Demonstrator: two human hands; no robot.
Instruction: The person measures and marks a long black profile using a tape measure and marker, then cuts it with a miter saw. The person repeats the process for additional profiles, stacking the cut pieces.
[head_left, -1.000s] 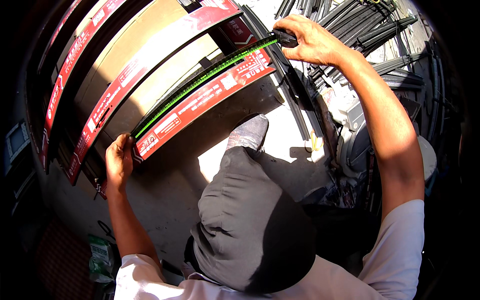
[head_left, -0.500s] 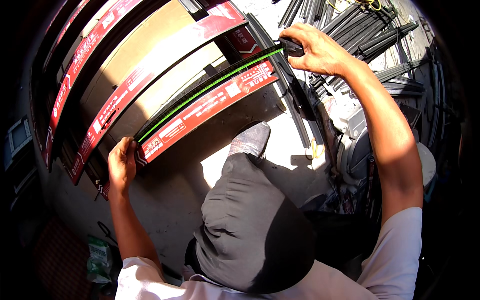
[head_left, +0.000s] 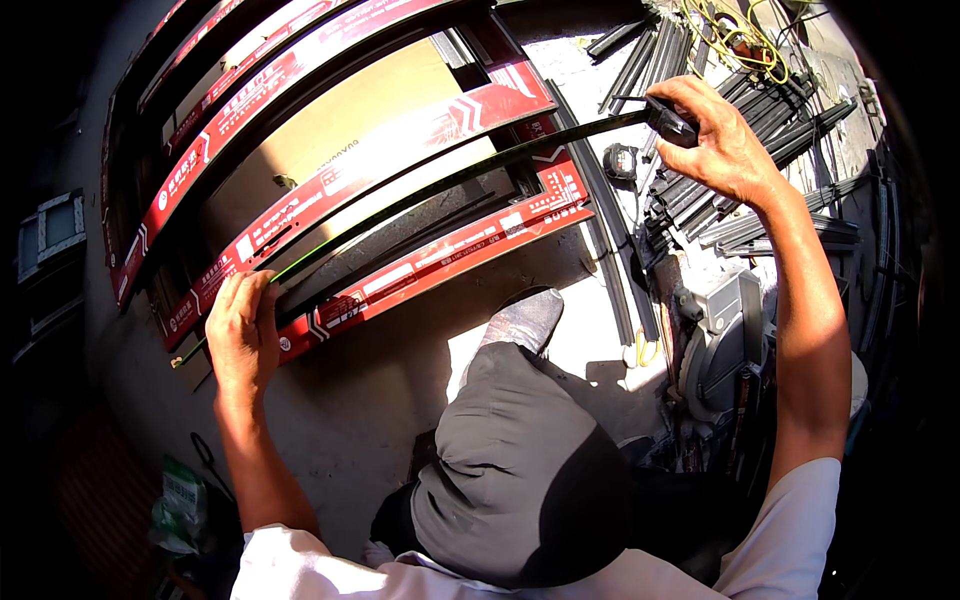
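A tape measure stretches across the frames between my two hands. My right hand (head_left: 722,150), at the upper right, grips its black case (head_left: 672,122). At the left, my left hand (head_left: 240,320) pinches the green-edged blade (head_left: 345,233), and the blade's tip pokes out beyond the fingers at the lower left. Most of the blade looks dark and thin, turned nearly edge-on. Under it are the red-filmed strips (head_left: 400,270) of a dark frame, near which both hands hover. Whether the blade touches the frame, I cannot tell.
Black bars (head_left: 600,240) lie beside the frame's right end, near a second, rounded black tape measure (head_left: 620,162). Several dark profiles (head_left: 770,130) are heaped at the right, below a yellow cord (head_left: 745,45). A grey machine (head_left: 725,330) stands right of my knee; cardboard (head_left: 390,110) shows between strips.
The blade has come away from the nearest red strip and turned from its broad green side to nearly edge-on. Its tip now shows past my left hand. The second tape measure has come into sight.
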